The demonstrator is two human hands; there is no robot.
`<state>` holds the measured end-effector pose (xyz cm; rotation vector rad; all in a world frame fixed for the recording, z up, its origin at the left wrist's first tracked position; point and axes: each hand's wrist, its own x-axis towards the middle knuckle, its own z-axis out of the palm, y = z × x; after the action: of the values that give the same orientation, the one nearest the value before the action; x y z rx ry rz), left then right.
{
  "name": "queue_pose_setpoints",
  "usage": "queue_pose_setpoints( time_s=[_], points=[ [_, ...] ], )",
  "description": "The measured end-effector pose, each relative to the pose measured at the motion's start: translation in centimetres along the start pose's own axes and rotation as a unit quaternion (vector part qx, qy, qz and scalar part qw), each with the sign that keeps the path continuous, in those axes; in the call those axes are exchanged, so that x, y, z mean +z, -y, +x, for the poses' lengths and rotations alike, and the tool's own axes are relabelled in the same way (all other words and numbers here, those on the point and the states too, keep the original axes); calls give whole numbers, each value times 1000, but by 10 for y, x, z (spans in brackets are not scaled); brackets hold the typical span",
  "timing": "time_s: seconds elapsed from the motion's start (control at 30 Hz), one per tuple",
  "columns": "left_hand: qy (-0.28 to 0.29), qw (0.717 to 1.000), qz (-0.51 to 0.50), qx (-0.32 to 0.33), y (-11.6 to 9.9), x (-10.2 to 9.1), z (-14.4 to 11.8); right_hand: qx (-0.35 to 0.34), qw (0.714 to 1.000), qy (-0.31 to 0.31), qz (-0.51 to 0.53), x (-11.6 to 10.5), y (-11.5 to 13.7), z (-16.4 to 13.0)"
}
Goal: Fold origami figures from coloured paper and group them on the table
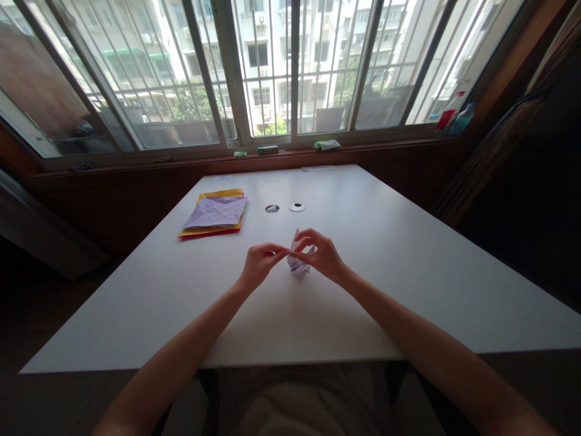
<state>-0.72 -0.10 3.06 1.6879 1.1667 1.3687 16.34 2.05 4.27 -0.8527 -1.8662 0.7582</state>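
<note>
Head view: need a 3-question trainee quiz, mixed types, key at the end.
1. What do the left hand and the right hand hold together at their fingertips?
2. True or false: the paper stack lies to the right of both hands.
3. Count: how many round spots show on the table, just beyond the hands?

Key:
1. Folded paper, pale purple.
2. False; it lies to the left of both hands.
3. Two, side by side.
</note>
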Motion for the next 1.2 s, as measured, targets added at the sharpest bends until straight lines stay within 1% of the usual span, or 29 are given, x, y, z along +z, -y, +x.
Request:
queue_pose_setpoints(
  time_s=[0.1, 0.2, 0.33, 0.5, 0.67, 0.83, 0.9, 0.97, 1.1, 1.13, 1.2],
  points=[
    [1, 999, 17, 37, 0, -1, -1, 5, 1000, 11, 28, -1, -1, 1],
    [-12, 996, 49, 70, -1, -1, -2, 11, 999, 21, 45, -1, -3, 1],
    [-20, 994, 77, 81, -2, 0, -3, 12, 999, 17, 34, -1, -3, 1],
    [-4, 997, 40, 59, -1, 1, -2, 14, 999, 10, 41, 1, -3, 1],
    [-4, 1000, 2, 30, 2, 5, -2, 24, 998, 4, 51, 3, -5, 0],
    [6, 1000, 3, 25, 4, 7, -3, 23, 999, 4, 47, 2, -7, 0],
    [-2, 1000, 12, 24, 5, 6, -2, 24, 998, 11, 58, 3, -8, 1],
    [-23, 999, 16, 17, 7, 5, -1, 23, 998, 12, 61, 3, -10, 2],
    [-63, 998, 17, -3, 14, 2, 3, 26, 1000, 2, 1, 2, -17, 4],
    [-63, 998, 19, -9, 16, 1, 4, 34, 999, 4, -15, 2, -19, 5],
    [-41, 999, 29, -22, 20, 1, 5, 46, 998, 8, -37, 1, -23, 6]
  ],
)
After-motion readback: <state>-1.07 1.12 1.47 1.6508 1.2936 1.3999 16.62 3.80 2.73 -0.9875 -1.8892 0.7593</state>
